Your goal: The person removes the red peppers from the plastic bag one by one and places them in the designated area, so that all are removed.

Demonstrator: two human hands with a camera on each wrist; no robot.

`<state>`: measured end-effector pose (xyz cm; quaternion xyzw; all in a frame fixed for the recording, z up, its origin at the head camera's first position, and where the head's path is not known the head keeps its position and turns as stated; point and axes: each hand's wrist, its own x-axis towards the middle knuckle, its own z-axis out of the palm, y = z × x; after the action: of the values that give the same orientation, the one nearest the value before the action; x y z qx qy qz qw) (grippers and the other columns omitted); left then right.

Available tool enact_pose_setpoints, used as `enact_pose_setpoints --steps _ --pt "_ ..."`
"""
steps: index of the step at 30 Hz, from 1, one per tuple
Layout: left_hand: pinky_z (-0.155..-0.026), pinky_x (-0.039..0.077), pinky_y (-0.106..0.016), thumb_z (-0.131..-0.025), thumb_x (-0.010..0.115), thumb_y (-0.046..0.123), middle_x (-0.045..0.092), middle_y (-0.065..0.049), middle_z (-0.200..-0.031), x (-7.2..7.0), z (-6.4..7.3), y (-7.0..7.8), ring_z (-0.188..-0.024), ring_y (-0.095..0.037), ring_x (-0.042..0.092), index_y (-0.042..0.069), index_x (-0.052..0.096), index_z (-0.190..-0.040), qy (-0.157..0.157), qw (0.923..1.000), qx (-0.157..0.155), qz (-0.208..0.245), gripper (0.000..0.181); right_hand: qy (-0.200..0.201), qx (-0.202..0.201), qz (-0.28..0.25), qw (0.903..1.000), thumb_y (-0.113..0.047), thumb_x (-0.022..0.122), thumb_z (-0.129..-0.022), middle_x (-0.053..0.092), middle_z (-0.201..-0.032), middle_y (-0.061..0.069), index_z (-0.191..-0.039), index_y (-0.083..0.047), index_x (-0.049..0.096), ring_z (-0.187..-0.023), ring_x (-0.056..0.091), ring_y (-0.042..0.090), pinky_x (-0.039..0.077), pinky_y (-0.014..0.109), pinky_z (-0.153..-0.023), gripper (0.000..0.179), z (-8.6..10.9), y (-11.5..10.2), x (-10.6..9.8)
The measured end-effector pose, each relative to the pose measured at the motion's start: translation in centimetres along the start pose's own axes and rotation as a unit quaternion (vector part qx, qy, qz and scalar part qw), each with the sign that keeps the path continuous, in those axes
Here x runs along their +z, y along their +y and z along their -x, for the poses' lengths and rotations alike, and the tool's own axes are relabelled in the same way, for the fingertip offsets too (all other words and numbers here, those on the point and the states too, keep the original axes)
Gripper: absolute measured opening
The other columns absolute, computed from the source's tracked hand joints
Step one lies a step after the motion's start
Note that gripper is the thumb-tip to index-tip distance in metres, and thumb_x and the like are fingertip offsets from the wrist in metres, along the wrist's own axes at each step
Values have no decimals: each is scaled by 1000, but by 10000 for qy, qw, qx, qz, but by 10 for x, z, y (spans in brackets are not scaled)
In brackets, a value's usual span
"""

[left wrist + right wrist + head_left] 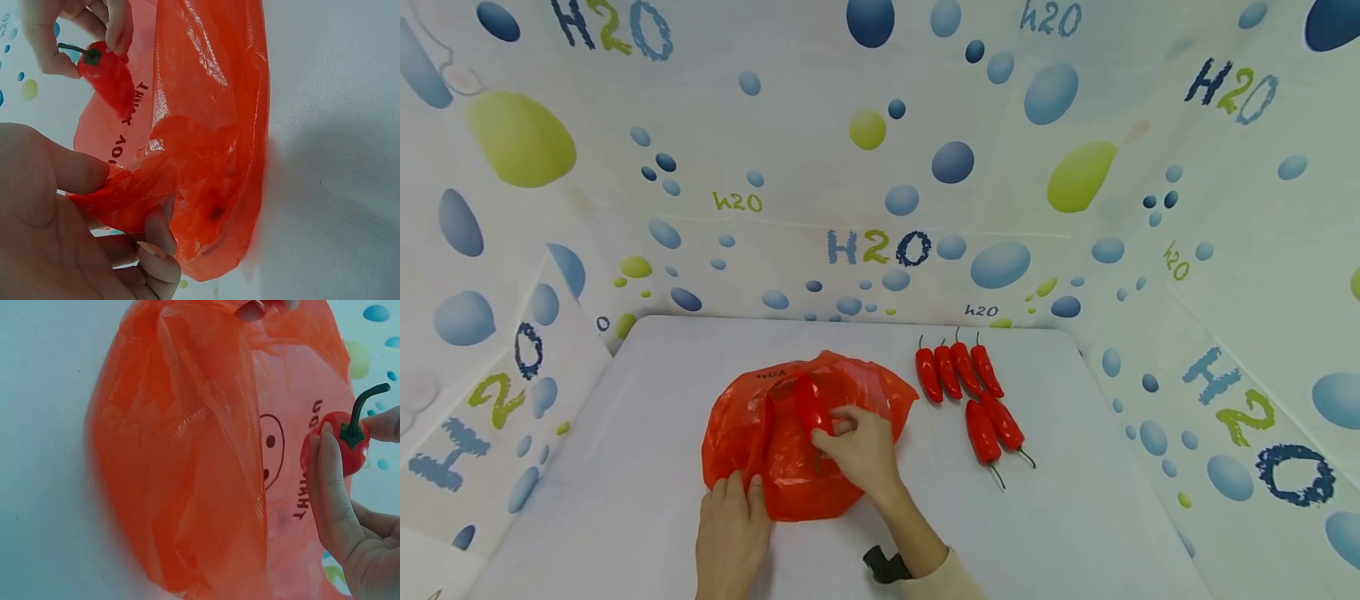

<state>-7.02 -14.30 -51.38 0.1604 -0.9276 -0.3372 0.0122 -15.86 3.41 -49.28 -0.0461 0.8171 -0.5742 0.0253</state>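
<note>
A red plastic bag [805, 492] lies on the white table, its mouth spread; dark lettering and a printed face show on it in the right wrist view. My left hand [732, 529] pinches the near left edge of the bag [125, 200] between thumb and fingers. Over the bag's opening, my right hand [861, 450] holds a red chili pepper [812, 404] by its stem end, tip pointing away from me. Its green stem and red body [337, 444] show beside the fingers in the right wrist view.
Right of the bag, several red chili peppers [953, 371] lie side by side in a row, with two more peppers [983, 433] nearer me. A black wrist strap [886, 567] is at my right forearm. Curtains with printed bubbles [880, 167] surround the table.
</note>
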Motion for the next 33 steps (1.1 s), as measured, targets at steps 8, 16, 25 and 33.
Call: enact_pose_setpoints --steps 8,16,25,33 --pt "-89 51 -55 -110 45 26 59 -22 -108 1 0 0 -99 -39 52 -9 52 -129 -30 10000 -36 -30 40 14 93 -201 9998 -32 81 -89 73 -88 -2 -124 -9 72 -73 72 11 62 31 -71 42 7 -3 -11" --pt "-89 51 -54 -110 45 26 59 -22 -109 2 -1 0 -99 -38 52 -9 52 -129 -28 10000 -42 -17 40 98 -100 -267 9995 -30 81 -89 73 -89 1 -124 -7 72 -75 72 12 62 30 -72 43 14 -5 -17" --pt "-90 51 -54 -110 46 26 59 -19 -107 1 -2 1 -99 -36 51 -7 52 -128 -158 9997 -159 18 38 176 -248 -325 9990 -27 80 -90 74 -89 2 -124 -4 72 -76 74 11 62 30 -74 42 19 -4 -24" --pt "-91 51 -55 -110 45 27 59 -20 -107 0 -2 2 -99 -37 51 -8 52 -128 -170 9998 -138 6 39 357 -164 -434 9983 -29 82 -89 75 -94 5 -124 -4 72 -80 75 16 62 31 -77 44 22 -6 -36"
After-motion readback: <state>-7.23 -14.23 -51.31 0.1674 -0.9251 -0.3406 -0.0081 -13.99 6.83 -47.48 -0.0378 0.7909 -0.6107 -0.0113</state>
